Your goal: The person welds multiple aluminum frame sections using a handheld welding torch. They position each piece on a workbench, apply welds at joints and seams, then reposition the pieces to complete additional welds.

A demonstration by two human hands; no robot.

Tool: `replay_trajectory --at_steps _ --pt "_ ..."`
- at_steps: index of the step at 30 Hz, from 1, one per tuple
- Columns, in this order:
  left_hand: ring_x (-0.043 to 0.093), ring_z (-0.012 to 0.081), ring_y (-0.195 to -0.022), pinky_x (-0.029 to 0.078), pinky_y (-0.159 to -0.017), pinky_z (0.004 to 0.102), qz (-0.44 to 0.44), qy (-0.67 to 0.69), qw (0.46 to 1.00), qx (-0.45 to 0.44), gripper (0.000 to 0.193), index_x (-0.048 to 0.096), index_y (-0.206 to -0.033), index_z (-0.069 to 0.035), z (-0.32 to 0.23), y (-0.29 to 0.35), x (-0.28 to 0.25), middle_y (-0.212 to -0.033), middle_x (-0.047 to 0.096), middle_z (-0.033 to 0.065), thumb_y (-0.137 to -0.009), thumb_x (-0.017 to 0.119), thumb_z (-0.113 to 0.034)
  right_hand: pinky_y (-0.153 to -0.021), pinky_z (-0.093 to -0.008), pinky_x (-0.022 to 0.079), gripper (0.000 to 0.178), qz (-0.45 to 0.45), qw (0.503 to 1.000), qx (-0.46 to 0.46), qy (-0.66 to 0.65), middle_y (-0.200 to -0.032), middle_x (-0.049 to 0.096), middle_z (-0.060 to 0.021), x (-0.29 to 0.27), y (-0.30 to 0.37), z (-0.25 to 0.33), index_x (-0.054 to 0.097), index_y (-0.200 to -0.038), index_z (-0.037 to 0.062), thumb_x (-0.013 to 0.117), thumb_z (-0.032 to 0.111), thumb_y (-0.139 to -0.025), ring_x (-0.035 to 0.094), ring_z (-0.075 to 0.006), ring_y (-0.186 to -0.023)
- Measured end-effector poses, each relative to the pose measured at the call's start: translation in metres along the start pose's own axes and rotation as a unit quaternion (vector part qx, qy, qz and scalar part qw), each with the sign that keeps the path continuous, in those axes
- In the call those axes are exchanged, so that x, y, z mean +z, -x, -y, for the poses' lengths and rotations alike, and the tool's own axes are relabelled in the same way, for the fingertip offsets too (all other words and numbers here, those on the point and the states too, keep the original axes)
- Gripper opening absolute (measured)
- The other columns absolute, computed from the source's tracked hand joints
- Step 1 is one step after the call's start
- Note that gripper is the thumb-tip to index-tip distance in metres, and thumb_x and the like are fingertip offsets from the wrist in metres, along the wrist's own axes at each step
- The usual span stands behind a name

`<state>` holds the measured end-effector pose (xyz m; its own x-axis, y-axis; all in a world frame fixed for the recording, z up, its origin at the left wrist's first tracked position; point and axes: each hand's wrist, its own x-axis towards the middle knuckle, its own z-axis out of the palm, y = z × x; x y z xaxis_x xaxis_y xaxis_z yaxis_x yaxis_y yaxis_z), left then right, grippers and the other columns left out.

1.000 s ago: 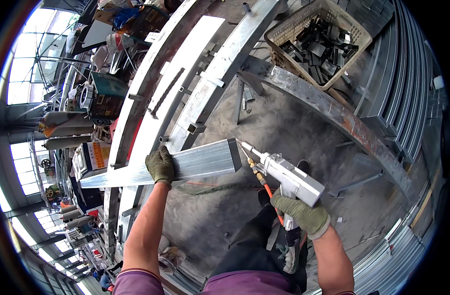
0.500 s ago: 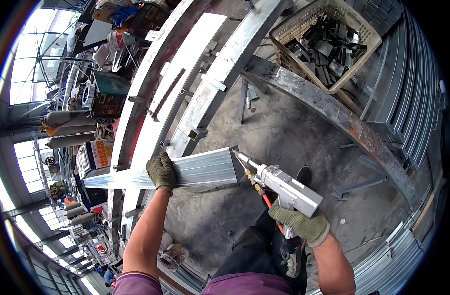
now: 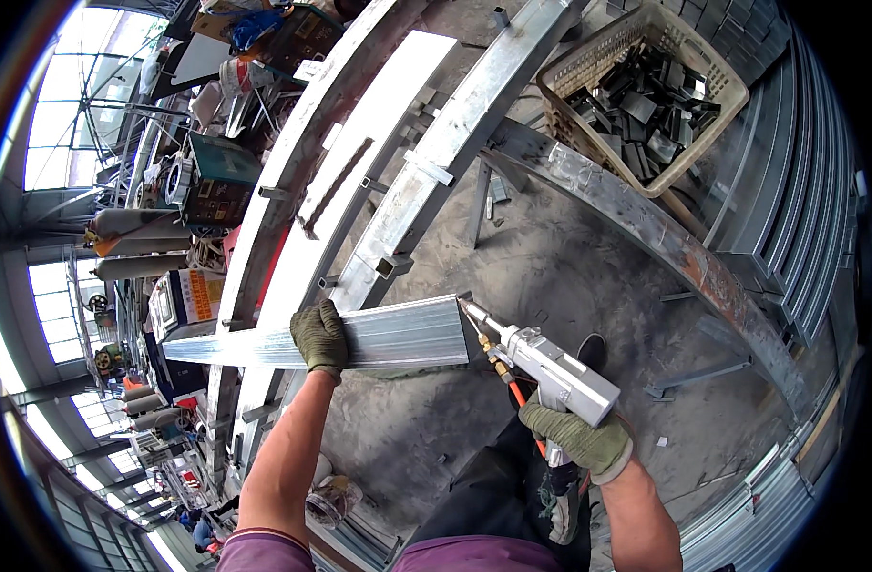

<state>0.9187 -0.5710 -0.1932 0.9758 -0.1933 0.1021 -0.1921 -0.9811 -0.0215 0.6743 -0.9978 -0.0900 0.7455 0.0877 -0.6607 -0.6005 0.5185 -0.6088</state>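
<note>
My left hand (image 3: pixel 318 337), in an olive work glove, is closed over the upper edge of a long galvanized steel profile (image 3: pixel 407 336). The profile lies across the rails, and its wide end points right, over the floor. In an olive glove too, my right hand (image 3: pixel 577 438) grips the handle of a silver, boxy handheld welding gun (image 3: pixel 560 370). The gun has a slim nozzle, brass fittings and an orange hose (image 3: pixel 522 393). Its nozzle tip is at the upper corner of the profile's wide end; whether they touch I cannot tell.
Long metal beams (image 3: pixel 426 200) run side by side at the left. At the back right, a cream plastic crate (image 3: pixel 660 189) holds many small dark metal pieces. Beside it are stacked steel profiles (image 3: pixel 789 191). A rusty curved beam (image 3: pixel 679 238) crosses the right side.
The view has shifted slightly, so the surroundings sit a little lower and to the right. My hands keep hold of the profile and the welding gun, with the nozzle still at the corner.
</note>
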Motion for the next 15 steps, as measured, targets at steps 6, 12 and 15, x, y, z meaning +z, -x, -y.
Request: replay_trajectory --at_steps 6,12,15 --pt "0.061 0.0467 -0.093 0.043 -0.093 0.0570 0.005 0.003 1.000 -0.020 0.048 0.069 -0.083 -0.005 -0.006 0.000 -0.003 -0.088 0.069 0.0215 -0.113 0.047 -0.035 -0.073 -0.0278 0.055 0.037 0.002 1.000 -0.010 0.010 -0.096 0.072 -0.0009 -0.002 -0.002 -0.006 0.072 -0.128 -0.0016 0.085 0.007 -0.095 0.065 -0.0093 -0.084" --pt "0.061 0.0464 -0.092 0.043 -0.093 0.0567 0.001 0.018 1.000 -0.015 0.046 0.070 -0.084 -0.005 -0.008 0.000 -0.005 -0.088 0.069 0.0212 -0.113 0.047 -0.033 -0.076 -0.0287 0.056 0.041 -0.002 1.000 -0.007 0.025 -0.102 0.073 -0.0025 -0.001 0.001 0.002 0.072 -0.132 -0.0013 0.086 0.008 -0.095 0.066 -0.0101 -0.087" --pt "0.061 0.0464 -0.092 0.043 -0.093 0.0567 0.006 0.004 1.000 -0.013 0.045 0.070 -0.085 -0.005 -0.008 0.000 -0.005 -0.088 0.069 0.0212 -0.112 0.047 -0.033 -0.077 -0.0293 0.056 0.041 -0.006 0.999 0.006 0.038 -0.103 0.074 -0.0028 -0.001 0.002 0.006 0.072 -0.132 -0.0014 0.086 0.008 -0.095 0.067 -0.0104 -0.089"
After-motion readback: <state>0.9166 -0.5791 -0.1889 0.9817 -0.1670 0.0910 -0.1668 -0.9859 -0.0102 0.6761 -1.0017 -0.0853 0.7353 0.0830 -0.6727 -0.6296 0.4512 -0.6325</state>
